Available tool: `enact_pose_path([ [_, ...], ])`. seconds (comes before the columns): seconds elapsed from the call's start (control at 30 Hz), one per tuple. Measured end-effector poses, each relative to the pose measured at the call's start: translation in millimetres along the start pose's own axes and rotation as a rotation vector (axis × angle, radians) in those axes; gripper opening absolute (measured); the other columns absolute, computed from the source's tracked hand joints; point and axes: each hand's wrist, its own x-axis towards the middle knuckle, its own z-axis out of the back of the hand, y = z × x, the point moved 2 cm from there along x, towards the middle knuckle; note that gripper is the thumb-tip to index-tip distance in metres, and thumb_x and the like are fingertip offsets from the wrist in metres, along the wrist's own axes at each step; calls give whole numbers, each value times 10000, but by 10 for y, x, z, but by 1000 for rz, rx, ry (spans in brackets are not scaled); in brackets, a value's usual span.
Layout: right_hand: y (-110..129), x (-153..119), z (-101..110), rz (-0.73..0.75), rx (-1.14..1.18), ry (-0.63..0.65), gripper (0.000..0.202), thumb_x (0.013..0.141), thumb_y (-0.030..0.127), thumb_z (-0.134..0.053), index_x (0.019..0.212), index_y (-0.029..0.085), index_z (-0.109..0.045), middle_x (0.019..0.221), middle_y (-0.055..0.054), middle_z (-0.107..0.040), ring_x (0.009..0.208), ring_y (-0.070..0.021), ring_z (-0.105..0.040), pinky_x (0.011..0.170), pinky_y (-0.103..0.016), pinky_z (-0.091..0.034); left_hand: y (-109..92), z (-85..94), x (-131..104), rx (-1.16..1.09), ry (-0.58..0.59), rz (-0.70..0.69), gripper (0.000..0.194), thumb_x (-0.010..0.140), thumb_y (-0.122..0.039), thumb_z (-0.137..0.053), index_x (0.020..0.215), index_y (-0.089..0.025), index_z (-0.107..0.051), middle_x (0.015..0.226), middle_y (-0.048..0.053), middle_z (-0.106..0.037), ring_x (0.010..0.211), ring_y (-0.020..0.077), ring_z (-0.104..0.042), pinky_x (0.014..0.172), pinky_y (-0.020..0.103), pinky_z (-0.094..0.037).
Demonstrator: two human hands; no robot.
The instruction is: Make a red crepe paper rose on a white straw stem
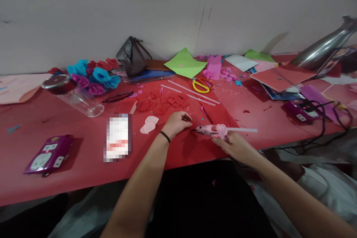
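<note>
My right hand (235, 147) is wrapped round the handle of a pink hot glue gun (221, 130). A clear glue stick (245, 130) pokes out of its back end, and its dark nozzle points left. Just off the nozzle, my left hand (177, 124) has its fingers curled in a pinch. Anything between those fingertips is too small or hidden to make out. Beyond the hands lie many red paper petals (160, 102) and two more glue sticks (191, 93). Pale pink paper petals (150, 124) rest left of my left hand.
Yellow-handled scissors (200, 86) lie behind the glue gun. On the left are a phone (117, 137), a glass bottle (83, 102), a purple power strip (50, 154) and paper flowers (96, 80). Another purple power strip (302, 111) with black cables and a metal jug (320, 48) stand right.
</note>
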Motion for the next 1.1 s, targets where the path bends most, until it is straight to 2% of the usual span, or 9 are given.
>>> enact_pose_path([
  [0.13, -35, -11, 9, 6, -23, 11, 295, 845, 410, -506, 1043, 241, -645, 861, -55, -698, 865, -252, -643, 778, -360, -487, -21, 0, -18, 16, -13, 6, 139, 563, -35, -645, 631, -152, -610, 589, -19, -579, 587, 101, -518, 597, 233, -404],
  [0.3, -72, -30, 28, 30, -85, 11, 320, 874, 420, -467, 1082, 249, -640, 955, -69, -705, 932, -261, -640, 819, -364, -479, -41, 2, -43, 35, -23, 4, 135, 563, -50, -652, 636, -156, -608, 600, -18, -578, 593, 103, -516, 591, 234, -396],
  [0.43, -94, -103, 7, 26, -293, 12, 270, 889, 408, -450, 994, 254, -645, 879, -62, -704, 820, -227, -661, 695, -301, -468, -46, 0, -37, 31, -24, 14, 140, 556, -48, -645, 625, -157, -589, 587, -27, -567, 578, 93, -506, 581, 223, -397],
  [0.57, -112, -209, -32, 8, -504, 11, 207, 871, 400, -497, 916, 216, -579, 728, -37, -659, 585, -185, -621, 510, -261, -344, -46, 0, -35, 30, -9, 15, 132, 560, -62, -640, 640, -152, -585, 593, -31, -566, 577, 87, -505, 582, 214, -403],
  [0.7, -65, -262, -57, 144, -839, 61, 118, 881, 314, -491, 866, 197, -496, 705, -40, -632, 559, -186, -604, 489, -263, -267, -38, 10, -41, 43, -12, 25, 134, 565, -68, -638, 661, -149, -591, 610, -28, -568, 590, 89, -510, 583, 215, -398],
  [0.77, -36, -276, -49, 199, -908, 96, 64, 871, 255, -501, 866, 195, -479, 721, -42, -633, 567, -194, -611, 485, -268, -264, -33, 14, -41, 30, -11, 27, 138, 567, -64, -635, 664, -150, -587, 617, -28, -569, 599, 90, -514, 590, 218, -401],
  [0.93, -20, -336, 86, 220, -886, 166, 42, 864, 216, -490, 900, 194, -489, 783, -41, -641, 586, -177, -621, 487, -265, -318, -35, 15, -38, 15, -10, 29, 136, 574, -54, -632, 662, -146, -585, 618, -31, -567, 601, 88, -513, 603, 221, -401],
  [1.03, -38, -373, 261, 250, -834, 179, 126, 855, 209, -479, 976, 201, -514, 848, -55, -651, 654, -175, -632, 534, -262, -389, -44, 11, -43, 7, -6, 38, 136, 573, -51, -633, 655, -146, -580, 605, -34, -559, 597, 87, -510, 595, 217, -398],
  [1.1, -50, -372, 382, 249, -804, 146, 189, 846, 203, -475, 1028, 208, -527, 905, -71, -656, 705, -183, -638, 570, -268, -429, -50, 7, -48, -1, -5, 47, 135, 575, -53, -634, 652, -147, -577, 594, -36, -553, 588, 86, -505, 589, 215, -399],
])
